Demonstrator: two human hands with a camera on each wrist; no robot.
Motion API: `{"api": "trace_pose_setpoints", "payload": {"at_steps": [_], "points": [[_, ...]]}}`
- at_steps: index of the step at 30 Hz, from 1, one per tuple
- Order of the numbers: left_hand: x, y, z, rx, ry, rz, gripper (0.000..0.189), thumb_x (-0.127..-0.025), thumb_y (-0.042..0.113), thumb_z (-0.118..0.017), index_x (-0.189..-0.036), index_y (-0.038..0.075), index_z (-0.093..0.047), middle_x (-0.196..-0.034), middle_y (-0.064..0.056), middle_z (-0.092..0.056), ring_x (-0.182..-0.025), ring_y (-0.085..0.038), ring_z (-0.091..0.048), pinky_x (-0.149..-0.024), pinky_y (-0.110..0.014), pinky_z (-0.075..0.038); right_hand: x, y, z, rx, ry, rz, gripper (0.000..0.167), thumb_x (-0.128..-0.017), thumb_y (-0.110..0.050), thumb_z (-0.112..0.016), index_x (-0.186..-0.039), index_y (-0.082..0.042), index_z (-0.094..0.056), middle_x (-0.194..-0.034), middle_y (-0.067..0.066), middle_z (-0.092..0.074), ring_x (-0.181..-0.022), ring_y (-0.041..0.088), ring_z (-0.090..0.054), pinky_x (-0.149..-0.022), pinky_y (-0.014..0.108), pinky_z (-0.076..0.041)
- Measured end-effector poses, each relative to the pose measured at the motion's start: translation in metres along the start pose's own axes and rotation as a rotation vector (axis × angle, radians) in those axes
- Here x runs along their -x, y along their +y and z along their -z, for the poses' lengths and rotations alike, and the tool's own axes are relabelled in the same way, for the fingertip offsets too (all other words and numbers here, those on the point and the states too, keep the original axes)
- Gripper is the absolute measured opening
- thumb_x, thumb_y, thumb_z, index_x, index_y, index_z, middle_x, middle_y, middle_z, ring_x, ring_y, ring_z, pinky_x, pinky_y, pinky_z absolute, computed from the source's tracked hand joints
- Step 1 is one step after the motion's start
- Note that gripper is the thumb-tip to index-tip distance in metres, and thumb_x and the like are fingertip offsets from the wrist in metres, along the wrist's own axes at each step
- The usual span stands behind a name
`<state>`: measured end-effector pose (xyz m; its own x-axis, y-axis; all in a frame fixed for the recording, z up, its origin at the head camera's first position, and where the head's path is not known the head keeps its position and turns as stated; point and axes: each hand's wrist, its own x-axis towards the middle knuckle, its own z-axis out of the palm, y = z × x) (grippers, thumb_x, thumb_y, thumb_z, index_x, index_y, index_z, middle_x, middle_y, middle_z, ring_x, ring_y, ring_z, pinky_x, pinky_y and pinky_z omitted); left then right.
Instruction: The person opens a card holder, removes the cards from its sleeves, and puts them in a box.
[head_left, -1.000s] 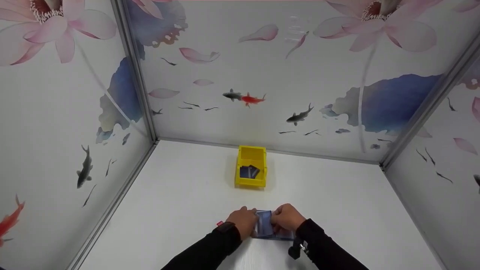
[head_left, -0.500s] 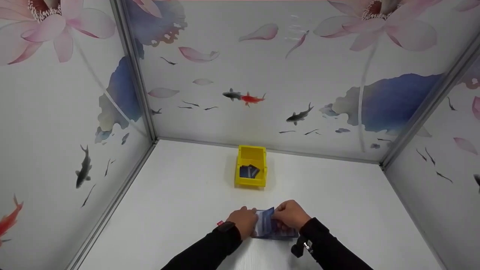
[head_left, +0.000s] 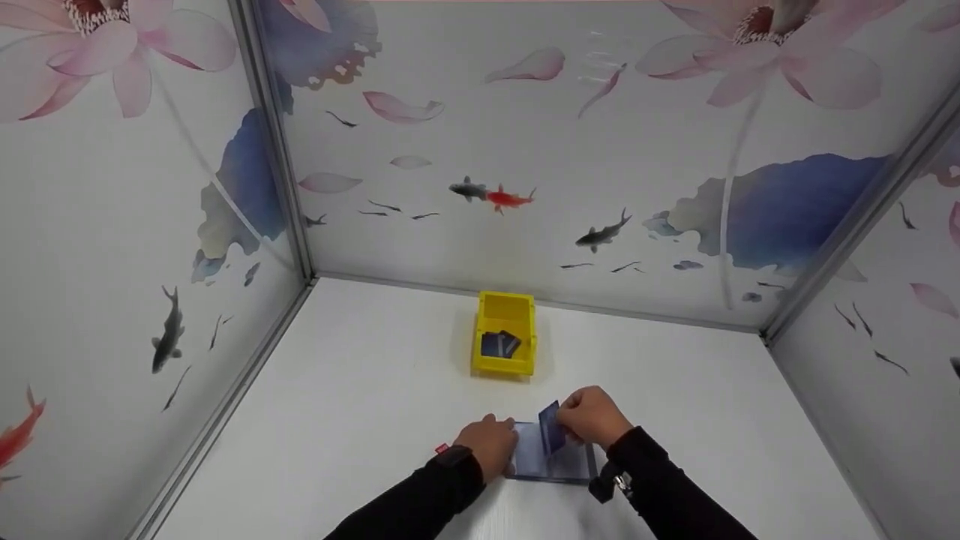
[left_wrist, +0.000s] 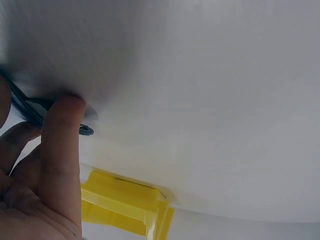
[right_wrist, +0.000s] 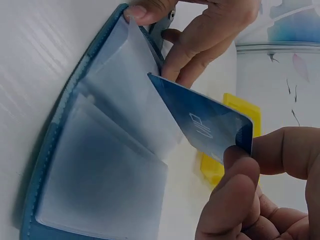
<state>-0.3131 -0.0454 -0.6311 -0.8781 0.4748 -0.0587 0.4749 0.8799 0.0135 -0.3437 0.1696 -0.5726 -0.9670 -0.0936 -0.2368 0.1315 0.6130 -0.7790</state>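
A blue card holder (right_wrist: 60, 135) with clear plastic sleeves (right_wrist: 107, 170) lies spread on the table, in front of the person. My left hand (head_left: 486, 444) grips its left edge, the thumb on the sleeve side as the right wrist view shows. Between thumb and forefinger, my right hand (head_left: 596, 416) pinches a dark blue card (right_wrist: 202, 117) with "VIP" print by one end. That card is tilted up above the sleeves, apart from them in the right wrist view. The left wrist view shows left-hand fingers (left_wrist: 62, 150) against the holder's edge; most of the holder is hidden there.
Beyond the hands, a yellow bin (head_left: 506, 366) stands near the back wall with several dark blue cards (head_left: 499, 343) in it. White panels with painted flowers and fish enclose the white table (head_left: 375, 390) at the back and both sides.
The right hand has moved up and to the right, drawing the card out of the holder's sleeve into the air. My left hand has stayed on the holder's left edge.
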Motion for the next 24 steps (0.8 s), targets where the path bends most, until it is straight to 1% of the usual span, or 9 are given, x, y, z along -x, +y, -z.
{"api": "trace_pose_setpoints", "payload": {"at_steps": [3,6,9,12,14,17,22,24], "points": [[-0.001,-0.001,0.004,0.019,-0.041,0.005,0.037,-0.093,0.040,-0.095,-0.121,0.016,-0.087,-0.126,0.001,-0.080,-0.092,-0.020,-0.065,-0.085,-0.034,-0.062,-0.007,-0.006,0.002,-0.046,0.013,0.001,0.008,-0.096,-0.007,-0.074,-0.092,-0.002,-0.079,-0.074,0.005,-0.072,-0.063,0.015,-0.062,-0.057,0.027,-0.054],[-0.002,-0.002,0.003,0.021,-0.058,0.002,0.041,-0.094,0.042,-0.094,-0.127,0.018,-0.087,-0.137,0.002,-0.080,-0.096,-0.020,-0.068,-0.087,-0.034,-0.063,-0.014,-0.014,0.005,-0.091,0.021,0.013,0.009,-0.099,-0.009,-0.075,-0.098,-0.002,-0.079,-0.078,0.007,-0.075,-0.065,0.015,-0.064,-0.058,0.027,-0.056],[-0.004,-0.003,0.001,0.009,-0.047,-0.005,0.046,-0.095,0.046,-0.092,-0.131,0.019,-0.086,-0.142,0.003,-0.079,-0.096,-0.020,-0.068,-0.085,-0.033,-0.063,-0.022,-0.023,0.008,-0.142,0.036,0.041,0.009,-0.100,-0.010,-0.076,-0.101,-0.001,-0.079,-0.081,0.008,-0.077,-0.064,0.015,-0.063,-0.056,0.026,-0.054],[-0.004,-0.003,0.000,0.002,-0.022,-0.006,0.049,-0.093,0.048,-0.093,-0.132,0.018,-0.086,-0.140,0.002,-0.080,-0.093,-0.020,-0.068,-0.081,-0.032,-0.062,-0.032,-0.033,0.010,-0.193,0.048,0.076,0.011,-0.101,-0.010,-0.076,-0.103,0.000,-0.079,-0.083,0.009,-0.079,-0.061,0.013,-0.059,-0.055,0.025,-0.050],[-0.002,-0.003,0.002,0.007,-0.018,-0.002,0.051,-0.093,0.048,-0.093,-0.133,0.017,-0.086,-0.140,0.002,-0.080,-0.093,-0.019,-0.068,-0.082,-0.032,-0.062,-0.040,-0.040,0.011,-0.210,0.055,0.096,0.013,-0.101,-0.011,-0.077,-0.105,0.001,-0.078,-0.083,0.008,-0.080,-0.060,0.012,-0.057,-0.055,0.026,-0.049],[0.000,-0.004,0.005,0.019,-0.022,-0.005,0.053,-0.094,0.047,-0.093,-0.136,0.017,-0.084,-0.144,0.001,-0.079,-0.098,-0.020,-0.071,-0.087,-0.032,-0.062,-0.053,-0.051,0.012,-0.200,0.064,0.113,0.014,-0.102,-0.012,-0.077,-0.107,0.001,-0.078,-0.084,0.009,-0.080,-0.059,0.012,-0.058,-0.056,0.027,-0.049],[0.003,-0.006,0.007,0.022,-0.041,-0.025,0.052,-0.097,0.045,-0.090,-0.140,0.019,-0.082,-0.150,0.002,-0.076,-0.108,-0.022,-0.072,-0.094,-0.034,-0.063,-0.075,-0.068,0.009,-0.146,0.085,0.098,0.013,-0.103,-0.012,-0.076,-0.107,-0.001,-0.079,-0.085,0.008,-0.081,-0.058,0.012,-0.058,-0.055,0.027,-0.049],[0.003,-0.006,0.008,0.025,-0.053,-0.024,0.052,-0.098,0.045,-0.089,-0.143,0.020,-0.081,-0.152,0.002,-0.075,-0.111,-0.022,-0.072,-0.096,-0.034,-0.063,-0.082,-0.074,0.006,-0.123,0.091,0.093,0.014,-0.103,-0.013,-0.076,-0.109,0.000,-0.079,-0.086,0.008,-0.080,-0.060,0.012,-0.059,-0.056,0.026,-0.049]]}}
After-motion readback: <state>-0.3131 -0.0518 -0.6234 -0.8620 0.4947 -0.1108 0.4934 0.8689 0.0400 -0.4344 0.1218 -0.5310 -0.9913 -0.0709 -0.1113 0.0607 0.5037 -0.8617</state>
